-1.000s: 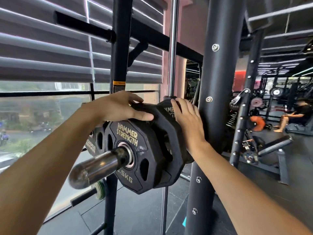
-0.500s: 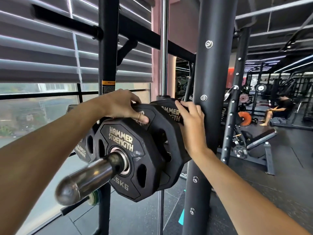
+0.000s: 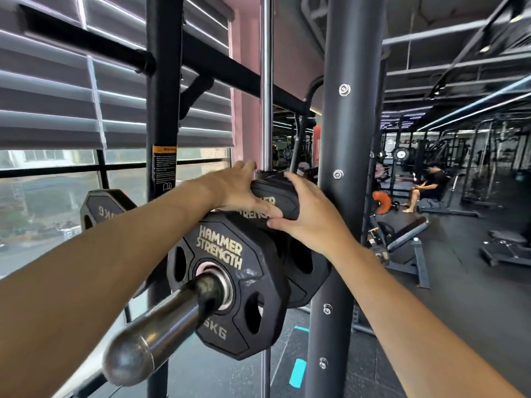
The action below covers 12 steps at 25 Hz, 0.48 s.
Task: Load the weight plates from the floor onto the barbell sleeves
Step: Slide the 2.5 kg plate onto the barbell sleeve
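Head view: two black octagonal rubber weight plates [image 3: 230, 285] are seen threaded on the chrome steel barbell sleeve [image 3: 161, 317]. The inner plate's top edge is gripped by the left hand [image 3: 238, 193] and right hand [image 3: 310, 219] (fingers curled over). Seating appears nearly finished; remaining plates cannot be told.

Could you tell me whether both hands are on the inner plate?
Yes, the left hand and right hand both hold the top of the inner plate.
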Each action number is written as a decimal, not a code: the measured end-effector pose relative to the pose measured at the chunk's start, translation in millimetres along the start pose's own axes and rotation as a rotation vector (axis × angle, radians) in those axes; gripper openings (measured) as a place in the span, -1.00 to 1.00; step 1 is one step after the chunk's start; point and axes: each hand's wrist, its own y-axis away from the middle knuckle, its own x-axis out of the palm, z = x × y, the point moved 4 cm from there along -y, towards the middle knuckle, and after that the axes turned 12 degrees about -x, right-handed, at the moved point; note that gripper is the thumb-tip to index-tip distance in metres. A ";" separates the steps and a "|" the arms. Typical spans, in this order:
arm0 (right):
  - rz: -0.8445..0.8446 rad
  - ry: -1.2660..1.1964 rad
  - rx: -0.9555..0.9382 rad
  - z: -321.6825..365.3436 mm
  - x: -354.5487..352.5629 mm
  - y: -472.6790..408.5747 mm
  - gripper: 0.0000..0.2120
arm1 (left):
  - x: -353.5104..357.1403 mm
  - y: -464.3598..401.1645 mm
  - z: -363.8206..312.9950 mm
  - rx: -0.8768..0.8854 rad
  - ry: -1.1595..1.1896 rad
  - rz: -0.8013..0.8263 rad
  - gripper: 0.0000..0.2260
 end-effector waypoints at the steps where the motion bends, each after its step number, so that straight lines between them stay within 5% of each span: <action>1: -0.034 -0.007 0.002 -0.5 0.6 1.1 -0.08 | 4.6 -2.9 5.3 0.045 0.111 0.087 0.01; 7: -0.037 -0.021 0.076 -7.7 2.4 -2.3 -0.08 | 28.3 -18.5 50.6 0.262 0.540 0.200 -0.37; 12: -0.096 -0.011 0.153 -20.8 7.1 2.4 -0.08 | 40.1 -40.2 47.0 0.328 0.590 0.093 -0.10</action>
